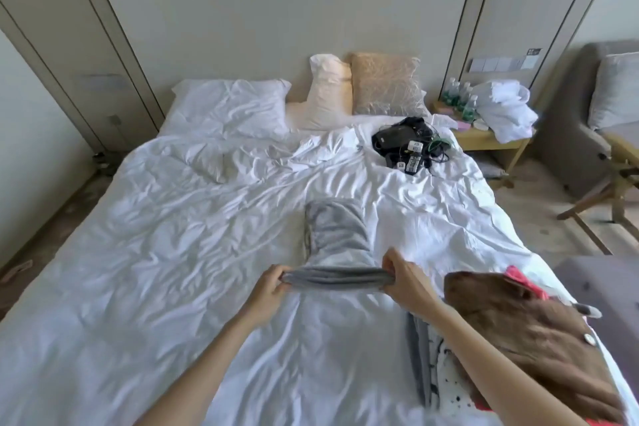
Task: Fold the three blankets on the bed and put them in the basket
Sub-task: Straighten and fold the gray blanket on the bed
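A grey blanket (334,232), folded into a long narrow strip, lies on the white bed (166,252) in front of me. Its near end is lifted off the sheet. My left hand (268,284) grips the left corner of that end and my right hand (403,271) grips the right corner, stretching the edge between them. A brown blanket with pink trim (532,335) lies heaped at the bed's near right edge. Under it shows a white, black-spotted blanket (449,387) with grey cloth beside it. No basket is in view.
Black pouches, cables and small devices (408,145) lie at the bed's far right. Pillows (235,104) line the headboard. A bedside table (491,138) holds bottles and white towels. A grey sofa and a wooden chair (615,183) stand to the right.
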